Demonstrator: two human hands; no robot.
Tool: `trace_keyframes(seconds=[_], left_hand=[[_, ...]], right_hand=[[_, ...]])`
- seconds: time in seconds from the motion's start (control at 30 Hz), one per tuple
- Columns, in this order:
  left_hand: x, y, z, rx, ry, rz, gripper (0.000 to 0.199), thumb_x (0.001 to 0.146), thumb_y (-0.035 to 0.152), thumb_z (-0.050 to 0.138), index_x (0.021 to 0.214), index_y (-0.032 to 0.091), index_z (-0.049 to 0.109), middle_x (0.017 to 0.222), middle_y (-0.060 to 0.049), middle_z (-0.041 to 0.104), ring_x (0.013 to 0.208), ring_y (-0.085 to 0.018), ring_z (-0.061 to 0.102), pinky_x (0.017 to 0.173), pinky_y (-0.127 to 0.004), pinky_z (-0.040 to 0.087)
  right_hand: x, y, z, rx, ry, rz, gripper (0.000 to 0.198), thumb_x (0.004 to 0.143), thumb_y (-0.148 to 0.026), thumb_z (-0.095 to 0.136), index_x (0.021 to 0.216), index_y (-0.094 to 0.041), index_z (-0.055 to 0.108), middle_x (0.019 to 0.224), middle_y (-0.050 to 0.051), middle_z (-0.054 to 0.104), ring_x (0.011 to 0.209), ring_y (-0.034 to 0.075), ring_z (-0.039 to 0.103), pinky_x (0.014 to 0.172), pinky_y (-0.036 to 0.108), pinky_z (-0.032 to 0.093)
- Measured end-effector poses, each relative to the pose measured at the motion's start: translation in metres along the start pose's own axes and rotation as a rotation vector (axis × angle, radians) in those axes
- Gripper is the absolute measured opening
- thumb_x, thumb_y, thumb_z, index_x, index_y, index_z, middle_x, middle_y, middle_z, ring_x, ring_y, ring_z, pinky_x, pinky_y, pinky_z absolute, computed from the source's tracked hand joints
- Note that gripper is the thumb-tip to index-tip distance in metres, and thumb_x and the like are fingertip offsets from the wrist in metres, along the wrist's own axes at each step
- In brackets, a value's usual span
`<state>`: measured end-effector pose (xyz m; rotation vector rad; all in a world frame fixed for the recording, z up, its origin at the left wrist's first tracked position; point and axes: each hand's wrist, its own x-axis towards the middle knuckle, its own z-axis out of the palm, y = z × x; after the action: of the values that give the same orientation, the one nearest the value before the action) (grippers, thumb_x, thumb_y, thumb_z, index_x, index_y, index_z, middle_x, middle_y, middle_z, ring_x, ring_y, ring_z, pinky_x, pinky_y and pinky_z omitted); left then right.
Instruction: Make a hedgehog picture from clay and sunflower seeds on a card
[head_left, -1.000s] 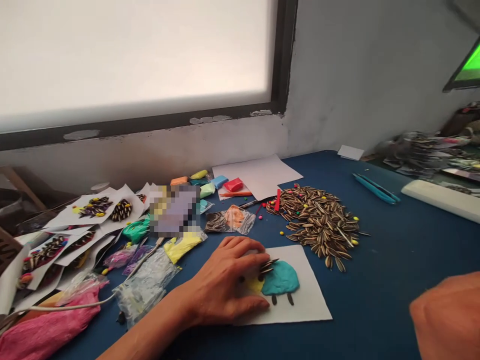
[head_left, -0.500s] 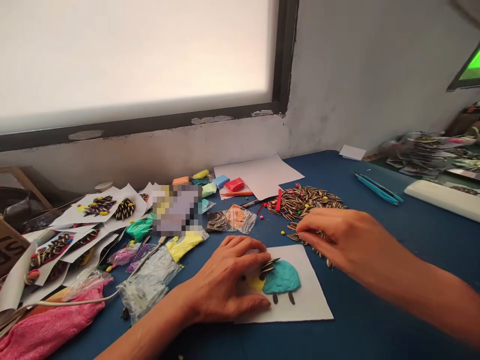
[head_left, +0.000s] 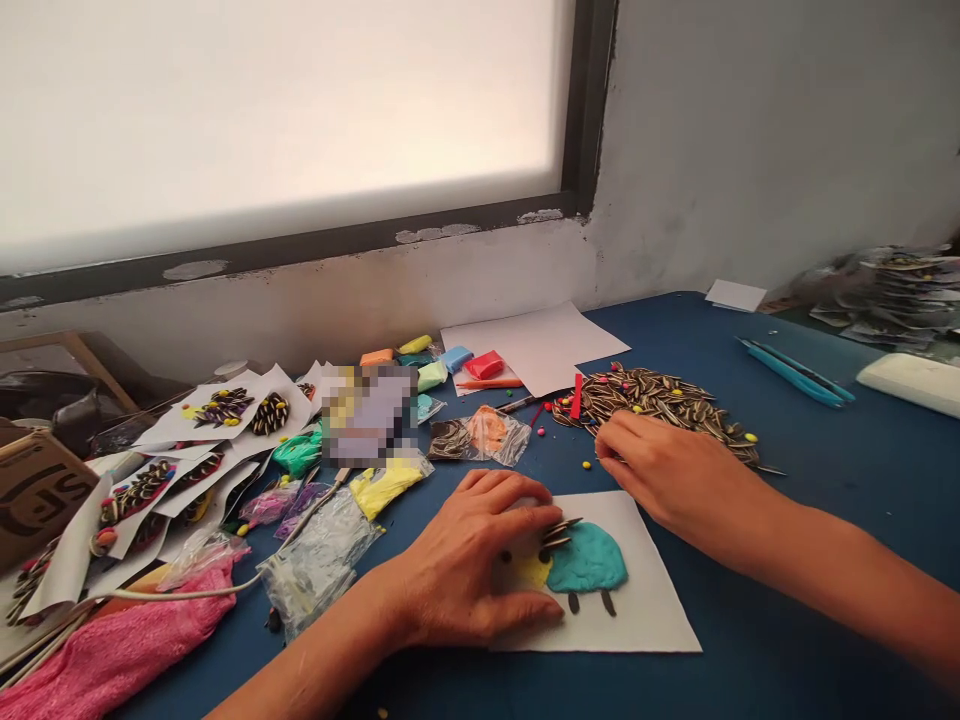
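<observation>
My left hand [head_left: 469, 565] rests on a white card [head_left: 656, 610], thumb and fingers apart, steadying it. Beside its fingertips, a teal clay shape [head_left: 590, 558] joins a smaller yellow clay piece [head_left: 531, 571] that my hand partly covers. Several striped sunflower seeds [head_left: 559, 533] stick up from the teal clay's left edge, and two dark seed-like pieces [head_left: 608, 603] lie below it. At the near side of a sunflower seed pile [head_left: 660, 392], my right hand [head_left: 664, 460] has its fingers pinched together. Whatever lies between those fingertips is hidden.
Bagged clay, including a yellow packet [head_left: 386, 485], crowds the left. Seed-decorated cards [head_left: 217, 415] are stacked beyond a pink cloth [head_left: 161, 640] and a white cable [head_left: 180, 594]. Blue tweezers [head_left: 799, 375] and a white bar [head_left: 911, 382] lie right. White paper [head_left: 547, 345] lies behind.
The camera view has shifted, moving the table contents rightward in the picture. My right hand stays by the seed pile, its fingertips now closer to the pile. My left hand keeps its place on the card.
</observation>
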<state>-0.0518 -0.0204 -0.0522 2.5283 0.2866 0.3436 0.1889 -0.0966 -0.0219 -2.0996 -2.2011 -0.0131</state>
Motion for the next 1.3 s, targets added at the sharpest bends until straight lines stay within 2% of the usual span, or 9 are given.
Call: trace_keyframes(seconds=[0.23,0.33,0.43,0.5,0.67,0.83,0.97,1.17,1.3], left_hand=[[0.000,-0.002,0.001,0.010,-0.001,-0.003,0.064,0.082,0.048,0.078,0.137,0.020,0.058,0.136,-0.010,0.060,0.122,-0.029,0.055,0.107,-0.047,0.038],[0.000,-0.002,0.001,0.037,0.002,-0.001,0.066,0.083,0.049,0.076,0.138,0.019,0.056,0.137,-0.011,0.060,0.122,-0.029,0.055,0.107,-0.046,0.040],[-0.001,0.000,0.001,0.057,-0.001,0.003,0.064,0.083,0.049,0.075,0.137,0.019,0.056,0.137,-0.011,0.060,0.121,-0.028,0.056,0.106,-0.046,0.041],[-0.002,0.001,0.001,0.070,0.001,0.011,0.063,0.084,0.048,0.075,0.136,0.018,0.057,0.136,-0.011,0.060,0.121,-0.028,0.057,0.106,-0.047,0.041],[-0.004,0.001,0.001,0.110,0.001,0.052,0.060,0.086,0.046,0.072,0.136,0.017,0.055,0.137,-0.012,0.060,0.124,-0.029,0.056,0.108,-0.047,0.039],[-0.004,0.001,0.002,0.139,0.002,0.070,0.058,0.088,0.047,0.068,0.135,0.017,0.055,0.139,-0.013,0.060,0.127,-0.030,0.055,0.109,-0.047,0.039],[-0.004,0.001,0.003,0.147,0.005,0.068,0.057,0.088,0.049,0.067,0.134,0.018,0.055,0.137,-0.013,0.061,0.125,-0.031,0.056,0.107,-0.047,0.041],[-0.004,0.000,0.004,0.150,0.004,0.073,0.061,0.087,0.050,0.068,0.137,0.018,0.052,0.138,-0.013,0.061,0.126,-0.031,0.056,0.108,-0.048,0.041],[-0.004,0.002,0.004,0.169,0.000,0.085,0.059,0.088,0.048,0.066,0.137,0.017,0.052,0.140,-0.014,0.060,0.128,-0.031,0.056,0.109,-0.048,0.040]], right_hand=[[-0.023,-0.006,-0.013,0.548,-0.027,0.043,0.022,0.099,-0.034,0.045,0.093,-0.024,0.064,0.073,-0.003,0.062,0.062,0.014,0.052,0.056,0.027,0.042],[-0.027,-0.010,-0.016,0.716,-0.132,0.037,0.028,0.099,-0.036,0.046,0.094,-0.024,0.071,0.081,0.000,0.069,0.072,0.015,0.060,0.062,0.027,0.047],[-0.028,-0.011,-0.019,0.798,-0.138,0.032,0.026,0.097,-0.035,0.053,0.109,-0.025,0.074,0.102,0.001,0.076,0.087,0.017,0.068,0.074,0.027,0.053],[-0.028,-0.011,-0.019,0.807,-0.113,0.013,0.024,0.096,-0.035,0.057,0.108,-0.026,0.076,0.104,0.001,0.076,0.091,0.018,0.070,0.077,0.028,0.054],[-0.029,-0.011,-0.011,0.662,-0.004,-0.095,0.028,0.099,-0.034,0.052,0.088,-0.025,0.076,0.085,0.001,0.072,0.077,0.016,0.067,0.069,0.029,0.052],[-0.033,-0.016,-0.001,0.551,0.077,-0.143,0.034,0.103,-0.030,0.042,0.101,-0.024,0.076,0.089,0.005,0.070,0.078,0.018,0.066,0.069,0.031,0.053],[-0.035,-0.019,0.001,0.537,0.047,-0.193,0.032,0.102,-0.025,0.043,0.104,-0.025,0.075,0.084,0.004,0.067,0.073,0.017,0.064,0.065,0.029,0.051],[-0.035,-0.018,0.010,0.488,0.112,-0.164,0.022,0.098,-0.021,0.052,0.082,-0.021,0.066,0.078,0.000,0.065,0.071,0.016,0.061,0.064,0.029,0.047],[-0.035,-0.017,0.015,0.455,0.066,-0.209,0.024,0.101,-0.019,0.047,0.088,-0.022,0.068,0.084,0.002,0.063,0.075,0.016,0.062,0.066,0.030,0.049]])
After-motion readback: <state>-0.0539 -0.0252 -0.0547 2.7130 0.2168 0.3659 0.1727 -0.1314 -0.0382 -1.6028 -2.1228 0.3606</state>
